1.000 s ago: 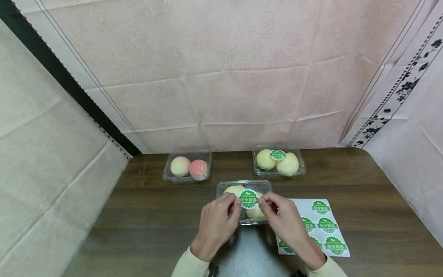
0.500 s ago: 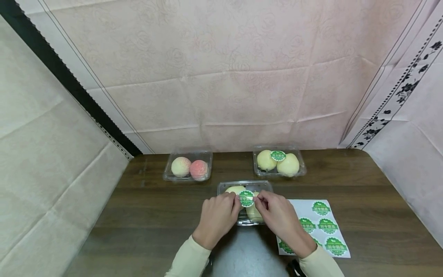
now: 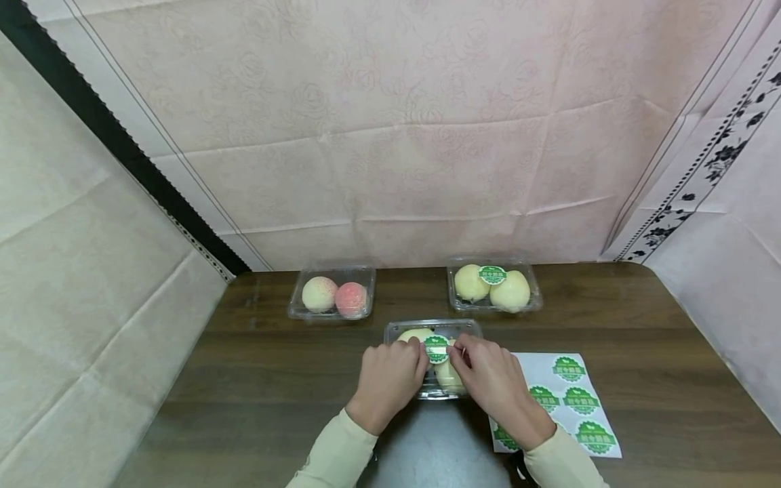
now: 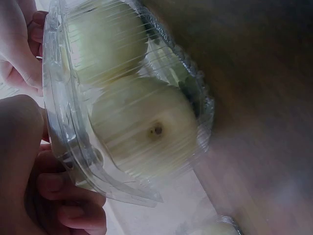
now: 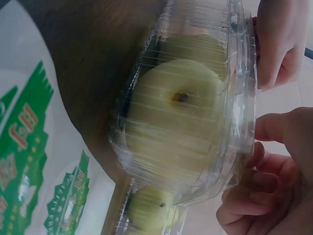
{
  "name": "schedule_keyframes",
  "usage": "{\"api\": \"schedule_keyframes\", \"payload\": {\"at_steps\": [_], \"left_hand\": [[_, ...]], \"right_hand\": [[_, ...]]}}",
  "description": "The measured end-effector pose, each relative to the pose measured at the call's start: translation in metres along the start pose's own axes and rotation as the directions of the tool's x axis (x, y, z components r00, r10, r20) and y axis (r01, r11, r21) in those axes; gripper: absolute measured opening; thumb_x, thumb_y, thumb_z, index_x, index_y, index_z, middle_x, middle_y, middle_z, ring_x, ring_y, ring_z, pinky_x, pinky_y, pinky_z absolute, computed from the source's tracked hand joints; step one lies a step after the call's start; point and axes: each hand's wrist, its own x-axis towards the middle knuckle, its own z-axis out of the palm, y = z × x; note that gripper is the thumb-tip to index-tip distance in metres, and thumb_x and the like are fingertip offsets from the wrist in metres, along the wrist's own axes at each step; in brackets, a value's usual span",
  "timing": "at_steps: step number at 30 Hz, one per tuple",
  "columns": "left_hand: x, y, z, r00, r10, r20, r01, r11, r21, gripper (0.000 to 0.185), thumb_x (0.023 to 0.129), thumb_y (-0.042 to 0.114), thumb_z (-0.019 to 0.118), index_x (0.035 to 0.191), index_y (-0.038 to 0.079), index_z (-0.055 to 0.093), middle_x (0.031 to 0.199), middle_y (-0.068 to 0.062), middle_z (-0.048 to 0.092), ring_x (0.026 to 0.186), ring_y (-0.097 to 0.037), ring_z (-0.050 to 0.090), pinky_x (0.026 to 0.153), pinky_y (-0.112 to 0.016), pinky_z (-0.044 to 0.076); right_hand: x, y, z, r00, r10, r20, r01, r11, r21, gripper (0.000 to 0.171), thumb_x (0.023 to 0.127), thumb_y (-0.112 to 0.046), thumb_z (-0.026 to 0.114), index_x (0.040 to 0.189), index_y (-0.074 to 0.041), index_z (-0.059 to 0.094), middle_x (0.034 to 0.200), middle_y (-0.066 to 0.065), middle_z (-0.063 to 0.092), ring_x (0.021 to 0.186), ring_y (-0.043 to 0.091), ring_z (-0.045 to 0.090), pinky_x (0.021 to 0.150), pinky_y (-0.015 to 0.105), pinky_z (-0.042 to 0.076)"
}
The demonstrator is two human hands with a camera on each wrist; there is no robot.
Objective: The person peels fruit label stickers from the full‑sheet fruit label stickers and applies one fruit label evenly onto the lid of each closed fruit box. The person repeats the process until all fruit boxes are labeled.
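A clear plastic box (image 3: 470, 329) with two pale yellow fruits stands on the dark wooden table (image 3: 268, 379) right in front of me. A round green sticker (image 3: 436, 349) lies over the middle of its lid. My left hand (image 3: 410, 355) pinches the sticker's left edge and my right hand (image 3: 462, 354) its right edge, with the fingers of both curled down on the lid. In the left wrist view, the left hand (image 4: 54, 196) curls at the lid's rim over the fruit (image 4: 146, 132). From the right wrist, the right hand (image 5: 259, 181) lies against the lid beside a fruit (image 5: 171, 117).
A white sheet of green stickers (image 3: 567, 400) lies to the right of the box. At the back stand a clear box of two pinkish peaches (image 3: 331, 293) and a clear box of yellow fruit (image 3: 493, 285) with a sticker on it. Pink cloth hangs behind the table.
Both hands have brought the sticker down from just above the lid onto it. The fingertips have drawn closer together around it.
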Motion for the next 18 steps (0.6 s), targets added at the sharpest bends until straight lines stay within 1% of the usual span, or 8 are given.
{"api": "schedule_keyframes", "payload": {"at_steps": [6,10,15,18], "left_hand": [[0.0016,0.001,0.0006,1.0,0.0,0.008,0.0,1.0,0.031,0.043,0.104,0.03,0.062,0.064,0.017,0.052,0.049,0.003,0.043,0.038,-0.013,0.043,0.035,-0.028,0.022],[0.002,0.002,-0.0007,1.0,-0.001,0.003,0.001,0.999,0.043,0.043,0.103,0.031,0.063,0.064,0.016,0.054,0.049,0.003,0.045,0.038,-0.014,0.046,0.035,-0.029,0.023],[0.0012,0.0022,-0.0033,1.0,-0.015,0.004,0.015,0.999,0.048,0.048,0.102,0.032,0.064,0.06,0.017,0.049,0.047,0.003,0.042,0.037,-0.013,0.043,0.035,-0.028,0.022],[0.0008,0.0006,-0.005,0.999,-0.035,0.0,0.035,0.999,0.034,0.047,0.102,0.034,0.064,0.06,0.017,0.051,0.047,0.004,0.041,0.037,-0.012,0.039,0.035,-0.028,0.02]], "right_hand": [[0.0015,-0.0003,-0.0014,1.0,-0.012,0.002,0.012,1.0,-0.012,0.024,0.098,-0.016,0.074,0.077,-0.019,0.063,0.061,-0.01,0.052,0.051,0.008,0.048,0.044,0.03,0.038],[0.0023,0.0001,-0.0025,1.0,-0.002,0.006,0.002,1.0,-0.011,0.027,0.098,-0.017,0.075,0.075,-0.019,0.061,0.059,-0.01,0.049,0.05,0.009,0.047,0.044,0.03,0.038],[0.0023,0.002,-0.0031,1.0,0.007,0.003,-0.007,1.0,0.002,0.029,0.099,-0.021,0.076,0.075,-0.019,0.059,0.059,-0.009,0.048,0.05,0.009,0.045,0.044,0.03,0.037],[0.0021,0.0048,-0.0032,0.999,0.01,-0.03,-0.01,1.0,-0.005,0.028,0.099,-0.022,0.077,0.076,-0.019,0.061,0.062,-0.009,0.05,0.052,0.008,0.045,0.045,0.029,0.037]]}}
